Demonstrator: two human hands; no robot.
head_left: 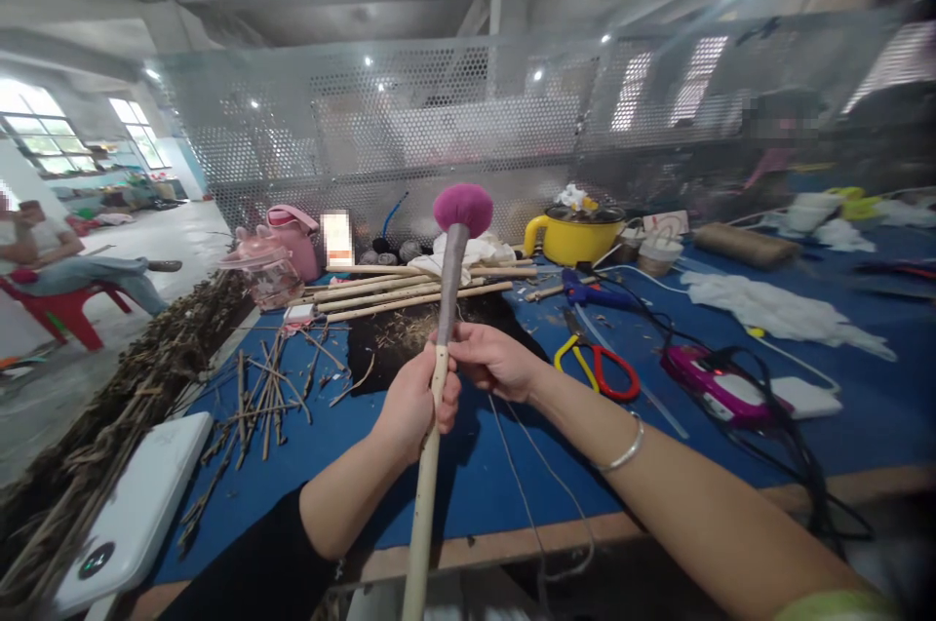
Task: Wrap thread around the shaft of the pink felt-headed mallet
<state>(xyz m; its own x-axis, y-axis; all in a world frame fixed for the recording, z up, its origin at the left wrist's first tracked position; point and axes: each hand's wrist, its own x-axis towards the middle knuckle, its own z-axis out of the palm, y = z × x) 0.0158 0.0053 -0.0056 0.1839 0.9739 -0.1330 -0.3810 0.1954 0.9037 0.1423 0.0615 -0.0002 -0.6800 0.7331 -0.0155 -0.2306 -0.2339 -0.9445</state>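
Note:
My left hand point(418, 407) is wrapped round a pale peeled wooden stick point(422, 514), which stands tilted in front of me above the table. On its upper end sits a round magenta padded head point(463, 209). Below that head, grey yarn point(452, 285) is wound closely round the wood. My right hand point(493, 358) is closed with its fingertips against the stick at the lower edge of the winding, pinching the yarn. A loose grey strand point(512, 460) hangs from there over the table's front edge. The fingertips partly hide where it meets the winding.
Peeled sticks point(409, 294) lie behind a dark cloth point(380, 348). Thin twigs point(267, 397) and a white device point(138, 504) are at left. On the right are scissors point(612, 372), a blue glue gun point(596, 291), a yellow pot point(585, 236) and a magenta box with cables point(721, 387).

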